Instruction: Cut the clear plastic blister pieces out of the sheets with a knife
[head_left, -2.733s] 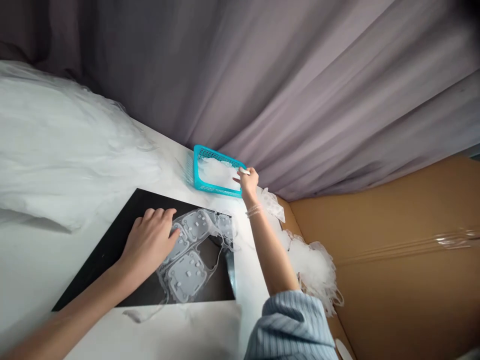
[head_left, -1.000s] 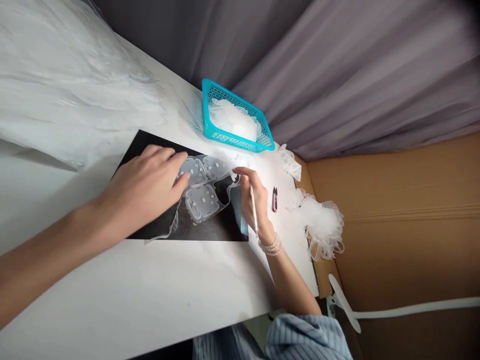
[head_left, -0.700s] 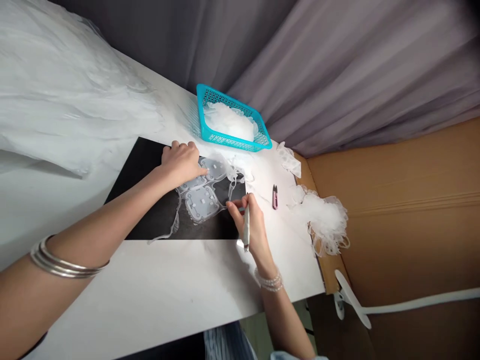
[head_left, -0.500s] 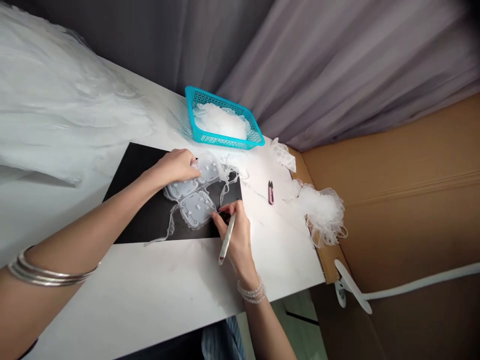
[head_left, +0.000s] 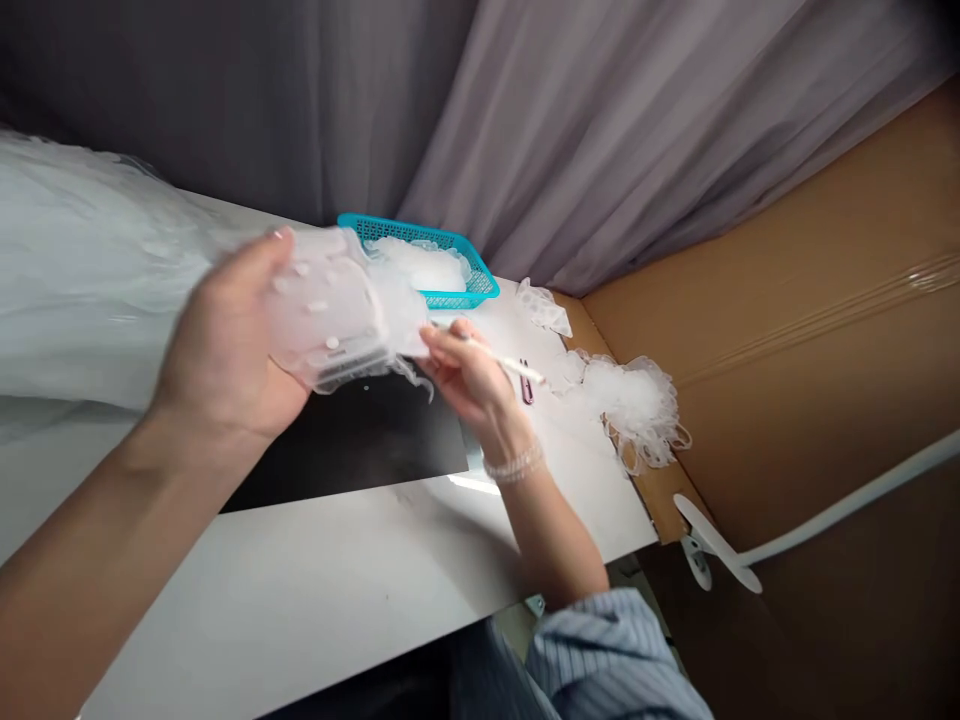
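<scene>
The studded clear plastic sheet [head_left: 326, 310] has come up off the black board [head_left: 352, 440] and now hangs above it, cradled in the left hand [head_left: 221, 340]; the right hand [head_left: 472, 375] grips a white pen [head_left: 499, 358], its fingertips touching the sheet's right edge.

Mauve curtains [head_left: 600, 130] hang beside a cardboard panel [head_left: 787, 330] behind a white table [head_left: 300, 590].

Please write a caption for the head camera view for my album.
The left hand holds up a clear ruffled plastic piece while the right hand grasps a white pen above a black board.
</scene>
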